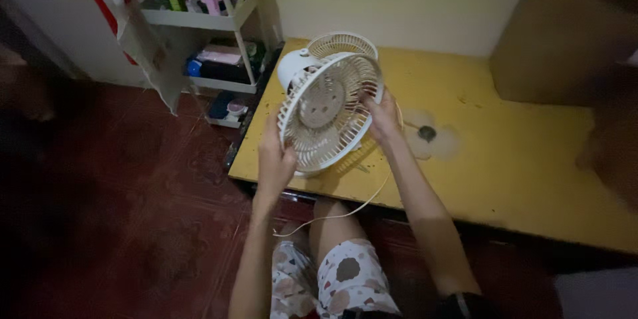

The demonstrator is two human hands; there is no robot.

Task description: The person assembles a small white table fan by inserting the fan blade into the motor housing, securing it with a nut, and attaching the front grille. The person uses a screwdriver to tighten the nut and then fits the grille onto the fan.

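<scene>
A small white table fan (327,103) with a round grille cage stands tilted on the near left part of a low yellow table (505,159). My left hand (274,159) grips the lower left rim of the grille. My right hand (383,116) holds the right rim. A second round white grille (342,44) shows behind the fan's top. The fan's white cord (345,212) trails off the table's front edge toward my knees.
A clear fan blade piece (428,136) with a dark hub lies on the table right of the fan. A white shelf rack (199,20) with bottles and boxes stands at the back left on the dark red floor (133,212). A brown board (565,33) leans at the back right.
</scene>
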